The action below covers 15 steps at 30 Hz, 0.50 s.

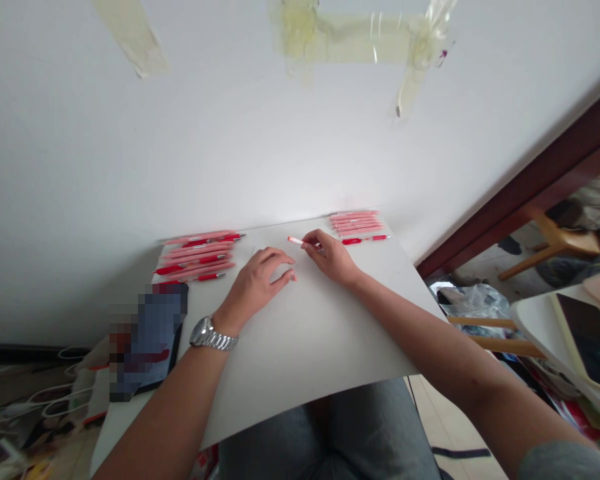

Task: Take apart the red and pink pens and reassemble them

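My right hand (327, 257) pinches a slim pen (295, 241) above the far middle of the white table (300, 360). Its pale end with an orange-red tip points left; the rest is hidden by my fingers. My left hand (265, 277), with a metal watch (213, 335) on the wrist, hovers beside it, thumb and fingers curved apart with nothing between them. Left of that hand lies a loose row of pink and red pens (200, 253). Behind my right hand is a neat row of pink pens (357, 222), with a red pen (365, 240) lying in front.
A dark tablet-like device (155, 340), partly blurred out, lies on the table's left edge. The white wall (230, 133) rises right behind the table. To the right stand another table (535, 313) with a dark-screened device and a wooden stool (555, 243). White cables (55, 397) trail at lower left.
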Motion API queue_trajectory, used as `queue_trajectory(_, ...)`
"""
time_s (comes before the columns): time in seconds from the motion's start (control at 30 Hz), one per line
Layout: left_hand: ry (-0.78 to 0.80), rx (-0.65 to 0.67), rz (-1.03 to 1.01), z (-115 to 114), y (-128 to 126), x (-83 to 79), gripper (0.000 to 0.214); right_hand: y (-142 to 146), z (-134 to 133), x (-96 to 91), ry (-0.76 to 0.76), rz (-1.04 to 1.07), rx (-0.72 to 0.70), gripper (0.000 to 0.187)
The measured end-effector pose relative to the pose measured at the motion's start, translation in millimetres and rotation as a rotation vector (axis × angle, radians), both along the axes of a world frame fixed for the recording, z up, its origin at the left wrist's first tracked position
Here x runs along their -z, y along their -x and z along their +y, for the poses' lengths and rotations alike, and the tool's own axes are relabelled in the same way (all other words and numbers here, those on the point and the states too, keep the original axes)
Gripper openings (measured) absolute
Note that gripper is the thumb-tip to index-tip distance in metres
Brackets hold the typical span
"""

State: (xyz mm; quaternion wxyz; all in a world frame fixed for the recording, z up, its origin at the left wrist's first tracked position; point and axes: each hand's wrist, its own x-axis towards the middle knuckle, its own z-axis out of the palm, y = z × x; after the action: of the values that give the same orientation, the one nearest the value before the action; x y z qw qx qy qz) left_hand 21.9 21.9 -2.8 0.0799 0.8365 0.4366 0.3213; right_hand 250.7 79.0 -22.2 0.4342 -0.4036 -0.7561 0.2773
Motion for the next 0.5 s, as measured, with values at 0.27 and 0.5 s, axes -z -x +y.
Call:
queue_trajectory(0.27, 0.033, 0.086, 0.087, -0.3, 1.2, 0.1, 0.026, 0.5, -0.1, -0.2, 0.008, 0.010, -0.002, 0.021)
queue_trajectory(0.5, 0.051, 0.086, 0.104, 0.3, 0.1, 0.5, 0.023, 0.6, -1.3, -2.5, 0.020, 0.009, -0.002, 0.020)
